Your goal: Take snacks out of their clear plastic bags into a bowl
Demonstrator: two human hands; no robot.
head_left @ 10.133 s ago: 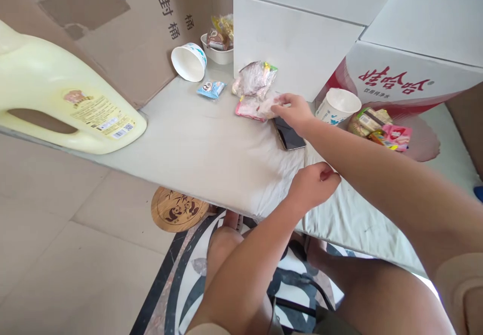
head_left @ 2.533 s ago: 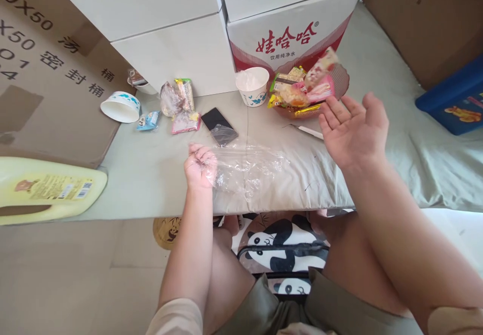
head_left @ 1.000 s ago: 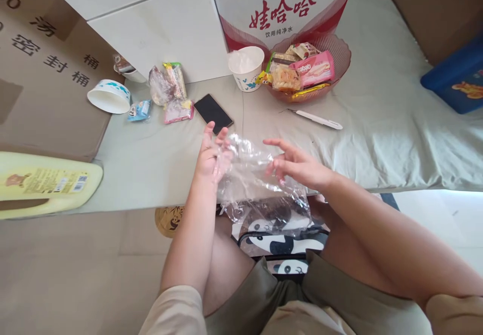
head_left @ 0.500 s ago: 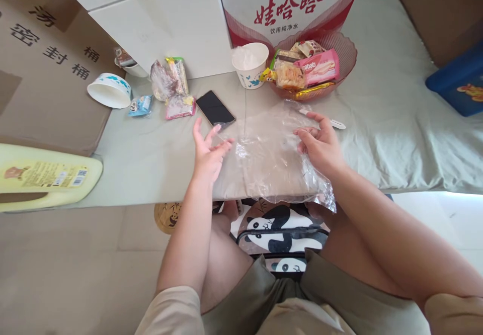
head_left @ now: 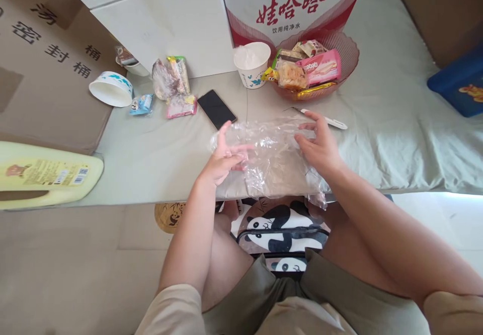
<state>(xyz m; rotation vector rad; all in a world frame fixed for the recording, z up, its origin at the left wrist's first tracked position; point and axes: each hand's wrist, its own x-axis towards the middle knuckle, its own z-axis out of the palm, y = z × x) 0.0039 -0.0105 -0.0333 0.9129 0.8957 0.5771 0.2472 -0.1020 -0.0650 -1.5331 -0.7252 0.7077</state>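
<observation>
A clear, crumpled plastic bag point(head_left: 269, 161) spans the space between my two hands, above the front of the cloth-covered bench. My left hand point(head_left: 225, 161) has its thumb bent in against the lower fingers with the film there, while the upper fingers stretch out behind or inside the plastic. At the bag's right side, my right hand point(head_left: 320, 144) grips loosely, thumb and curved fingers around the film; the exact contact is hard to see. A lower corner of the bag hangs over the bench edge. Just behind my right hand lies a white-handled tool point(head_left: 334, 122) with a thin tip.
Behind the bag lies a phone point(head_left: 217, 108). A pink bowl point(head_left: 349, 66) of wrapped snacks and a paper cup point(head_left: 251, 76) stand further back. Left are snack packets point(head_left: 181, 106), another paper cup point(head_left: 111, 91) and a yellow jug point(head_left: 90, 169). Boxes point(head_left: 298, 5) line the back.
My left hand has moved right and slightly nearer me, into the bag's left side. The bag's far edge has come down toward me, uncovering the tool's thin tip. My right fingers have spread a little.
</observation>
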